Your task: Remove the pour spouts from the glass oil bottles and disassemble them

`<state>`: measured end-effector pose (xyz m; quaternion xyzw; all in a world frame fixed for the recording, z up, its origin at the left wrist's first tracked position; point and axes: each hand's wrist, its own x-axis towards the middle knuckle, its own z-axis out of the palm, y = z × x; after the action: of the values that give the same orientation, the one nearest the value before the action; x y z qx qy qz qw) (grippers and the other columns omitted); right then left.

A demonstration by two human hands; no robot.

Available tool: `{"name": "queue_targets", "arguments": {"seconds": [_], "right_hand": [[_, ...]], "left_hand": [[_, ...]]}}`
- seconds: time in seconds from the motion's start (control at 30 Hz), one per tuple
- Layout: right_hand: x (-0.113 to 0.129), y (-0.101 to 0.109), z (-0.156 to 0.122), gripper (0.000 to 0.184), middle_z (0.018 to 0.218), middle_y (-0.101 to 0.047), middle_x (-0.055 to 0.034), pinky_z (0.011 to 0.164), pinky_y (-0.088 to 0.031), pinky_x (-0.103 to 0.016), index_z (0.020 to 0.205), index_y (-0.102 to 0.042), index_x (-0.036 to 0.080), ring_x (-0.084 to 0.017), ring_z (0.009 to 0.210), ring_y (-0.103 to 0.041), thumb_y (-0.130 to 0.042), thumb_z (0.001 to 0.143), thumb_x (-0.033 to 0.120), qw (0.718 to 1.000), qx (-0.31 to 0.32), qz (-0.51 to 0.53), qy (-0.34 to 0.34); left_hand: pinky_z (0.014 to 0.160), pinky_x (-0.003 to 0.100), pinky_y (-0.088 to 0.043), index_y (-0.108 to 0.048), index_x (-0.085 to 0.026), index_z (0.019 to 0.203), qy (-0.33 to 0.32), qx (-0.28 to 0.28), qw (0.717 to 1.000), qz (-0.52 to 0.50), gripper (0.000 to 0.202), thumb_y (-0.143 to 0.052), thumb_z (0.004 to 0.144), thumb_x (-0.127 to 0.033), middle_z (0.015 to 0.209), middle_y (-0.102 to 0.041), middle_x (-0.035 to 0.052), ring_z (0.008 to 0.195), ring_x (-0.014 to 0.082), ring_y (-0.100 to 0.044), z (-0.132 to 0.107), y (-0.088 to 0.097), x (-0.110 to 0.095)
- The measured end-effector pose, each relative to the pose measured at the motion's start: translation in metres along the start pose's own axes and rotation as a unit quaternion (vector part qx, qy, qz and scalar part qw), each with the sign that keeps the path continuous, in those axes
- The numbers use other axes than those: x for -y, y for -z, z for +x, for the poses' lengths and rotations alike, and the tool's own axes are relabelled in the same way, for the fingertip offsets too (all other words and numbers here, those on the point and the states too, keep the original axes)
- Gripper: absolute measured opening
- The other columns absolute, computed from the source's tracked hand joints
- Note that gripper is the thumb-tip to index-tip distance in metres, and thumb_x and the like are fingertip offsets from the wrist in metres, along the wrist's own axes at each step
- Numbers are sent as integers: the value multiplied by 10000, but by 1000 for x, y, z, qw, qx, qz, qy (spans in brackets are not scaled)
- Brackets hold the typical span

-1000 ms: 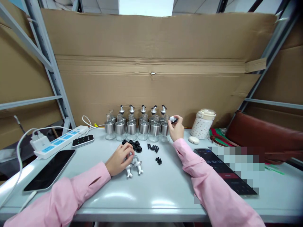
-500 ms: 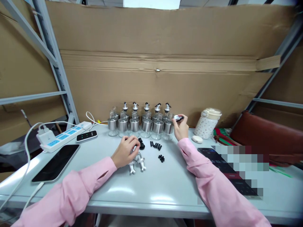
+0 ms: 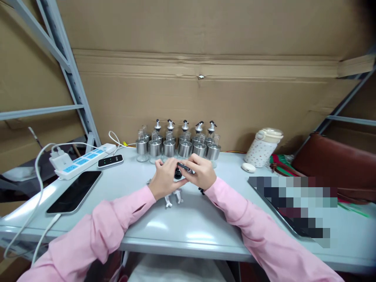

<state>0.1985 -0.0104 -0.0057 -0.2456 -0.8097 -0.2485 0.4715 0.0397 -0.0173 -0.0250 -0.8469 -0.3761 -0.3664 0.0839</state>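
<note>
Spout [image 3: 185, 167] in right hand [image 3: 203, 172], grip pinching it, above counter [image 3: 217, 223]; bottles [image 3: 185, 149] at 12 o'clock. Left hand [image 3: 165, 177] at 9 o'clock; cannot tell whether grip holds anything. Risks: spout could slip if pinch loosens; right sleeve [image 3: 230, 201], beside black pieces [image 3: 201, 191] at 5 o'clock, could scatter them.

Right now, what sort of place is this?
Probably a makeshift workstation: rows of bottles stand on the tabletop, small silvery parts lie near the left hand, and cardboard lines the metal frame.

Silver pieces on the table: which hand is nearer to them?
Left: the left hand partly covers the silver pieces in view; the right hand is farther off, to their upper right.
</note>
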Motion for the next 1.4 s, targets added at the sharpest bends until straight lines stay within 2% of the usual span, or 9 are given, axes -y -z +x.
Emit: {"name": "queue_targets", "arguments": {"seconds": [0.17,0.3,0.43,0.6,0.77,0.97,1.1,1.27,1.4], "right_hand": [[14,4,1,108,642,-565,-11,504,-424,-183,845,-600,171,-84,544,-520,-524,799,232,999,-17,23,-18],[14,11,-1,342,744,-625,-38,550,-468,-210,1122,-492,152,-115,617,-580,-487,796,257,997,26,73,2],[14,15,0,441,793,-648,-47,580,-483,-220,1197,-424,145,-125,643,-605,-490,791,304,990,52,130,6],[14,18,2,377,697,-621,-25,546,-444,-212,1109,-480,154,-117,596,-581,-485,811,385,989,60,136,23],[14,13,0,418,601,-567,-12,478,-361,-221,903,-551,154,-107,505,-509,-458,798,548,996,53,54,46],[12,9,2,456,543,-534,-7,487,-312,-241,767,-578,141,-100,464,-439,-341,868,518,991,53,-45,113],[10,7,3,505,480,-468,4,472,-264,-263,666,-557,149,-103,429,-364,-255,905,476,984,31,-76,160],[16,10,3,490,483,-503,-5,484,-279,-256,590,-507,172,-102,432,-363,-189,945,287,994,6,-15,106],[8,9,-1,380,510,-560,2,483,-310,-240,629,-541,176,-91,436,-434,-324,920,287,998,25,-38,35]], "left_hand": [[708,335,-239,-456,-154,671,-8,19,999,-46,140,-476,734,-277,658,-540,-9,669,157,-509,2,5,-6],[710,334,-233,-455,-155,688,-15,30,995,-89,133,-454,692,-288,656,-535,-12,652,148,-494,0,13,-7],[748,352,-230,-479,-160,768,-41,59,990,-123,175,-415,678,-297,696,-555,-2,690,161,-501,-2,18,-5],[764,357,-249,-466,-162,759,-80,93,979,-166,175,-378,712,-305,723,-578,16,686,161,-496,-5,22,2],[768,354,-247,-496,-164,783,-95,95,981,-141,276,-457,726,-432,725,-581,7,687,158,-510,-6,19,5],[750,364,-261,-472,-155,550,-92,56,993,-46,363,-461,761,-451,534,-531,-12,564,123,-474,-7,12,-4],[736,367,-265,-488,-162,531,-135,55,989,-12,375,-416,796,-418,522,-541,-1,574,132,-485,-9,9,-8],[738,370,-260,-534,-157,689,-205,62,976,47,343,-417,827,-449,628,-598,29,641,163,-518,-7,8,2],[748,365,-255,-500,-158,668,-168,45,984,32,395,-399,824,-507,600,-572,8,586,139,-496,-3,17,10]]}}
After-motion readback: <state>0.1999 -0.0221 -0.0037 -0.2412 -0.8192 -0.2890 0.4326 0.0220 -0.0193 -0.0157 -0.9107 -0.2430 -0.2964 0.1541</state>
